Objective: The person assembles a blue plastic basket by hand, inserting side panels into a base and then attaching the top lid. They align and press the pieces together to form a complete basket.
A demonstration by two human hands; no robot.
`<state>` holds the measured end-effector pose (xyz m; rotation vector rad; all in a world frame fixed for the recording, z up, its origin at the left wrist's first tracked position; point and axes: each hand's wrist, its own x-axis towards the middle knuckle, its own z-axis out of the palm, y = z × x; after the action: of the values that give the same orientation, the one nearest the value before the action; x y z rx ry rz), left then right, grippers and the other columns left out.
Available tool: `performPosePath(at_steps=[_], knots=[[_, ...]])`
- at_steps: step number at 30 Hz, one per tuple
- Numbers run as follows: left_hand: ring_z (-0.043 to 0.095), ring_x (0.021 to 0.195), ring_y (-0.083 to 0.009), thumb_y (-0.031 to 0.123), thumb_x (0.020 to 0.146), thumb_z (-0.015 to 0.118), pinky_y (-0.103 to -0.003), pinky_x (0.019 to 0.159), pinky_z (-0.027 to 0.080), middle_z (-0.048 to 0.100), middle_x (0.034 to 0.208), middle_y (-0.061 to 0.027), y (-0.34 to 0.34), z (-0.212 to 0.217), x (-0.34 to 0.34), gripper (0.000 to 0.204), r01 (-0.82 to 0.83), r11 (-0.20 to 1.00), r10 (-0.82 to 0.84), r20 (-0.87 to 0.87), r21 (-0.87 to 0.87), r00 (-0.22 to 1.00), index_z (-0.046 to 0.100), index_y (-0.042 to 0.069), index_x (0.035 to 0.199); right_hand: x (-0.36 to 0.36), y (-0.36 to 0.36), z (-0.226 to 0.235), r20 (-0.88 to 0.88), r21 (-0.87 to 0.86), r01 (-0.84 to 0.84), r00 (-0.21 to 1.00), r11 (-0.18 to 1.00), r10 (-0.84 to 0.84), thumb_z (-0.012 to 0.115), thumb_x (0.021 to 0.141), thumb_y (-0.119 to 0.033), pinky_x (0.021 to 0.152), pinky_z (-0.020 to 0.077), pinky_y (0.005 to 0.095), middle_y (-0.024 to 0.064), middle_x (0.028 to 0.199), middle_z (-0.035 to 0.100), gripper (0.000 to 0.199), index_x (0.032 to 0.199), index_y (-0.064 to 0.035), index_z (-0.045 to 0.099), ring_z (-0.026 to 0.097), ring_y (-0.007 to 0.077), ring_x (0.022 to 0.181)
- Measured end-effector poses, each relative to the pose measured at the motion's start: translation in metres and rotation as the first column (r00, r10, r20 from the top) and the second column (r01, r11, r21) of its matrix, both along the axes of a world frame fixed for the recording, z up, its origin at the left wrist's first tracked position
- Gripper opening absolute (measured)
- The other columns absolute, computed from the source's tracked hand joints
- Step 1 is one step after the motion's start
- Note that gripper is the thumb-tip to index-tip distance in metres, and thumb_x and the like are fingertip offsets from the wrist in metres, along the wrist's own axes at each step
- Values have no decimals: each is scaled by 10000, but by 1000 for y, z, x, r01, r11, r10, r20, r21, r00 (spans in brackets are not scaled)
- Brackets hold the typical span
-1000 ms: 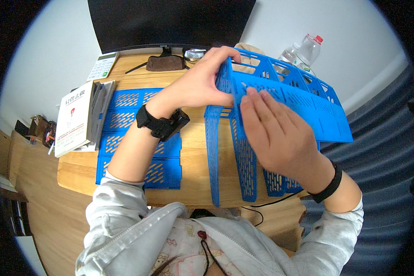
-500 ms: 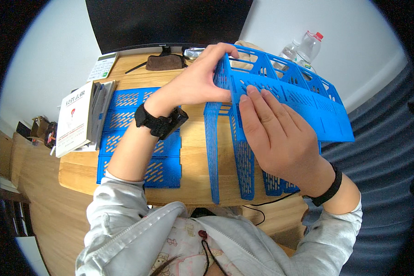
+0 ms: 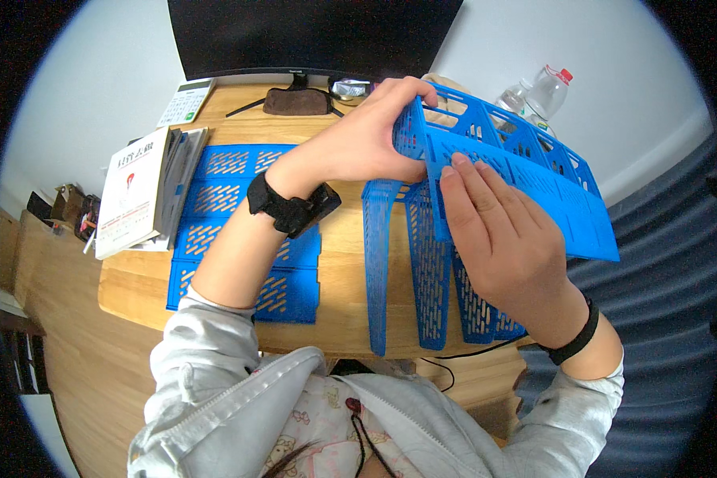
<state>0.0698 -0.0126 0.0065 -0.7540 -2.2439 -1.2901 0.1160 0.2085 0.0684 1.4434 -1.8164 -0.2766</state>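
A blue perforated plastic file rack [image 3: 430,271] with upright dividers stands on the wooden desk [image 3: 338,263] in front of me. A long blue panel [image 3: 558,199] lies tilted across its top. My left hand [image 3: 366,139] grips the panel's left end at the rack's far corner. My right hand [image 3: 502,239] presses flat, fingers spread, on the near side of the panel. Both wrists wear dark bands.
A flat blue slotted panel [image 3: 215,207] lies on the desk to the left, beside stacked books [image 3: 139,195]. A calculator [image 3: 185,99], a dark monitor [image 3: 311,36] with a brown pouch [image 3: 297,101] at its stand, and a clear water bottle [image 3: 538,94] sit at the back.
Both hands and the panel have barely moved; the panel has settled slightly lower against the rack's top.
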Motion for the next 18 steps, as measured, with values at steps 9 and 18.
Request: performPosePath(at_steps=[9,18], knots=[[453,1175,-229,22,664,717,-413,1053,380,452,1188,-81,2,0,0,635,-12,1000,11,-49,-27,999,437,115,1226,-1,-3,0,-34,15,13,999,1000,-12,644,827,-75,815,563,349,219,1154,647,360,1170,29,609,673,307,1014],[464,1189,-214,48,698,716,-411,1042,399,472,1190,-85,2,2,1,590,-1,1000,0,-47,-27,999,450,112,1220,-7,-5,-4,-4,-15,25,1000,1000,-25,669,804,-97,847,545,350,200,1217,622,446,1227,17,578,649,302,1064]])
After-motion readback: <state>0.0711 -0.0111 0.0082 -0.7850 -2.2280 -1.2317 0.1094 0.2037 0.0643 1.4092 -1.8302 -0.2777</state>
